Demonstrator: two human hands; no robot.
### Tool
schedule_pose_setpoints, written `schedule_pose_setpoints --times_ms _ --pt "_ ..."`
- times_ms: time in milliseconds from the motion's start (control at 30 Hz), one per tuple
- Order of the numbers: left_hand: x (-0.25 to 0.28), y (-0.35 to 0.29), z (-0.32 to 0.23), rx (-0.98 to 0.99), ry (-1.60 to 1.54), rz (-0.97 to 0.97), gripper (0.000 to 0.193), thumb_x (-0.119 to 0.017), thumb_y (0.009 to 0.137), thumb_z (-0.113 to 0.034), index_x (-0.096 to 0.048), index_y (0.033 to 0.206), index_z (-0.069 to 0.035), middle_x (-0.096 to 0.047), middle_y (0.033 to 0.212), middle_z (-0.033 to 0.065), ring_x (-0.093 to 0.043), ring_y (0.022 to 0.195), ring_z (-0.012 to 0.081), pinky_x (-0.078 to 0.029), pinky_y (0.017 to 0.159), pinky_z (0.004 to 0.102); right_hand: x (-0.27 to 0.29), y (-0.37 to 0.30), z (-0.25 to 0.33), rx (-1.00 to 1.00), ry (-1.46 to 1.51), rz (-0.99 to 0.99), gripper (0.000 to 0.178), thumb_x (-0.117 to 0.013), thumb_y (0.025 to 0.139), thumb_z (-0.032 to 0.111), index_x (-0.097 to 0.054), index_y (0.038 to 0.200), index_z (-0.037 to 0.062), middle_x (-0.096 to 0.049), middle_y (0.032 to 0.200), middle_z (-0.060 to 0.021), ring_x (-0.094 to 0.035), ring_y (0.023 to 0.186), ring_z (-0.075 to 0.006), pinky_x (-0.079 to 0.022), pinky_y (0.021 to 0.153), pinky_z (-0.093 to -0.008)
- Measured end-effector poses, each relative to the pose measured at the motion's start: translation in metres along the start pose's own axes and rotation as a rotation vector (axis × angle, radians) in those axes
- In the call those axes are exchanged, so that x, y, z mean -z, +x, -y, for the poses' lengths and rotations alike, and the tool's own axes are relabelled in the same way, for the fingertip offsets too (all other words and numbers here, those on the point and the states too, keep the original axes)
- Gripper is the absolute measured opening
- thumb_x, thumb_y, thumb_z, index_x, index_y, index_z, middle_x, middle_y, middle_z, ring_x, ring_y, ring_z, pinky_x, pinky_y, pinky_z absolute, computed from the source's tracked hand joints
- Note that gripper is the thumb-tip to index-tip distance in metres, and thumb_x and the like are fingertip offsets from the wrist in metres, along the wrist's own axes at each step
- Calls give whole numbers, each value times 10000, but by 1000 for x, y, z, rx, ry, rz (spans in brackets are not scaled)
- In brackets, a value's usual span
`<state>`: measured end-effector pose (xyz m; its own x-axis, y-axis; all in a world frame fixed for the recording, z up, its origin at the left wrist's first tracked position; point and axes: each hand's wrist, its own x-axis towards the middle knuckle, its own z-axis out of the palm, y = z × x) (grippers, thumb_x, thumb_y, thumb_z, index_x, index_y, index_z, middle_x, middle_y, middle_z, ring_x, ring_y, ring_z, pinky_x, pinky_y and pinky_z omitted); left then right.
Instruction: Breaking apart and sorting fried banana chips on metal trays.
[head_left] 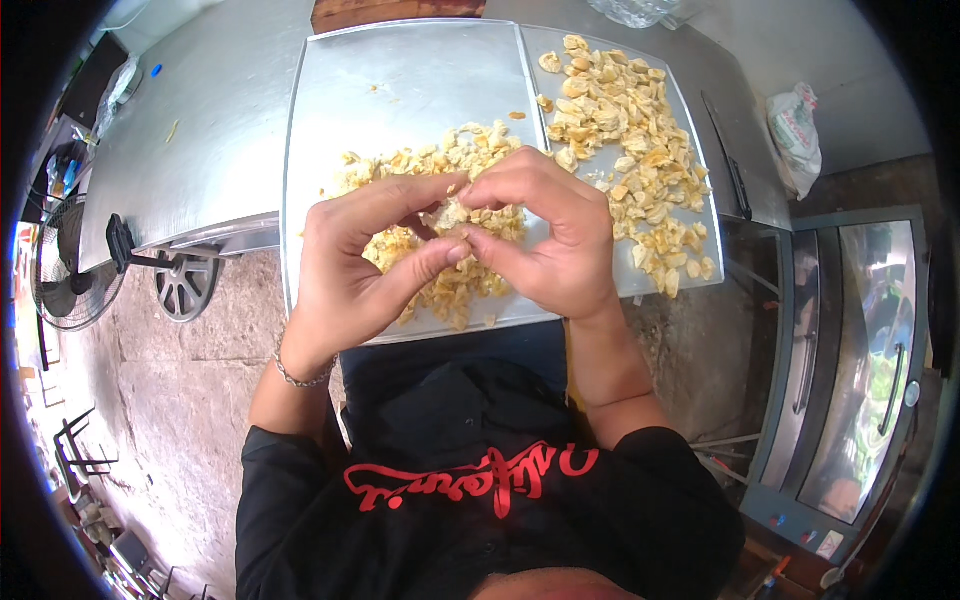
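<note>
Over the left metal tray (420,75), my two hands meet with the fingertips pinched together. Between them is a small pale piece of bread (453,213), partly hidden by the fingers. My left hand (355,235), with a chain bracelet at its wrist, grips one side of it. From the other side my right hand (555,225) holds it between thumb and fingers. Beneath both hands lies a heap of small torn bread bits (445,155). Larger bread chunks with yellow-brown crust (635,125) cover much of the right tray (536,45).
Both trays rest on a metal table (225,110). A brown wooden block (395,10) lies behind them. A long dark utensil (728,155) and a white plastic bag (797,135) are at right, above a glass-doored metal cabinet (850,350). A fan (75,260) stands at left.
</note>
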<state>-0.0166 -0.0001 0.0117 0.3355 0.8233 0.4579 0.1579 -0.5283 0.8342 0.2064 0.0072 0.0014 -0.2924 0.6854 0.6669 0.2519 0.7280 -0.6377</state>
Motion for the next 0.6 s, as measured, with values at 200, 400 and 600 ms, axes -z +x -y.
schedule_pose_setpoints --times_ms 200,400,600 --pt "3 3 10 -87 43 11 381 -908 895 -75 -789 1243 23 -806 1177 128 -779 996 201 -616 895 321 -7 -1 11 -104 -16 -97 475 -869 770 -62 -752 1213 62 -768 1065 -123 -765 967 -276 -615 832 -362" --pt "-8 -6 4 126 -275 -131 296 -914 898 -56 -784 1155 12 -817 1089 80 -780 986 144 -622 889 302 1 -2 5 -8 -40 -6 462 -858 766 -75 -771 1212 5 -793 1183 -149 -758 1004 -249 -609 857 -359" --pt "-5 -4 8 47 -93 -57 223 -927 889 -77 -775 1021 19 -820 950 85 -787 842 146 -625 793 293 6 -3 5 66 -47 25 375 -856 774 -88 -795 1136 -15 -806 1077 -154 -774 991 -296 -612 863 -375"
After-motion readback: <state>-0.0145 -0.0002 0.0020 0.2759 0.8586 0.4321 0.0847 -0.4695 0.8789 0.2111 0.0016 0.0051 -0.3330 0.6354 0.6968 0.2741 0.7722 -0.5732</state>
